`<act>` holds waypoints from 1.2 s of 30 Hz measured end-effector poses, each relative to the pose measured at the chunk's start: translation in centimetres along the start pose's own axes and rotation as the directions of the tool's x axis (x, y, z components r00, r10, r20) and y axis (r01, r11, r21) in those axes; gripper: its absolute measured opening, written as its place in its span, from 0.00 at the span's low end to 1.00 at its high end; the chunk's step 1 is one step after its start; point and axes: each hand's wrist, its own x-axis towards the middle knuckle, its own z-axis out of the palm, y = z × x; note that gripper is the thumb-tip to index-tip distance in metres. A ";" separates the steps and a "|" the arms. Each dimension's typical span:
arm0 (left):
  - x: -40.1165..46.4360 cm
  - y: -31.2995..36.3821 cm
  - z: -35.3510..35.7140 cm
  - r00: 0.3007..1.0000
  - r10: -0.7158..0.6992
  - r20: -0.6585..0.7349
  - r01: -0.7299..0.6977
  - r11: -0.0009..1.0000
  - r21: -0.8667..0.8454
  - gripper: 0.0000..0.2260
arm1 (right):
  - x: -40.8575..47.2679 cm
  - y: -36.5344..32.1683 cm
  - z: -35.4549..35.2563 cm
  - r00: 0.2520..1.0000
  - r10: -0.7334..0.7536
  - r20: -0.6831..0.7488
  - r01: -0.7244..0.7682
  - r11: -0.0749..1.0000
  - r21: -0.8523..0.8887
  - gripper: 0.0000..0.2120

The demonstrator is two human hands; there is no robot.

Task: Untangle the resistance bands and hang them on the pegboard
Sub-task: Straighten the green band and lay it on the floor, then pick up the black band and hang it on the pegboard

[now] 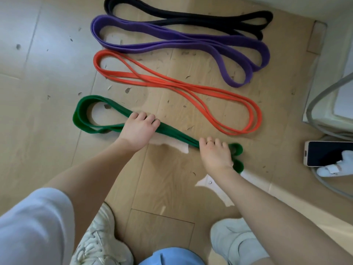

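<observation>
Laying out the green band (177,133) on the floor (47,73) looks like the step in hand: the left hand (138,129) and right hand (215,154) both curl their fingers over it. Black (191,17), purple (172,35) and orange (172,83) bands lie apart beyond. Next, probably lifting one toward the pegboard, which is out of view

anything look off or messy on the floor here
Mostly tidy: the black band, purple band and orange band lie in separate folded loops. The wooden floor is littered with small dark flecks, and a phone lies at the right edge among grey cables.
</observation>
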 end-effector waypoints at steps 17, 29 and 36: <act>-8.0 -8.8 -10.2 0.958 -0.203 0.204 0.248 0.941 -0.229 0.20 | -2.9 -4.4 -15.8 0.988 -0.119 0.097 0.109 0.989 0.096 0.34; -4.3 -18.2 -16.9 0.742 -0.647 0.178 0.401 0.215 -0.891 0.15 | 5.3 -13.0 -24.6 0.925 0.000 -0.380 0.107 0.960 0.260 0.18; 7.4 -23.2 -11.2 0.665 -0.708 0.237 0.403 0.074 -0.912 0.15 | 21.6 -12.9 -25.6 0.949 0.016 -0.316 0.093 0.941 0.326 0.16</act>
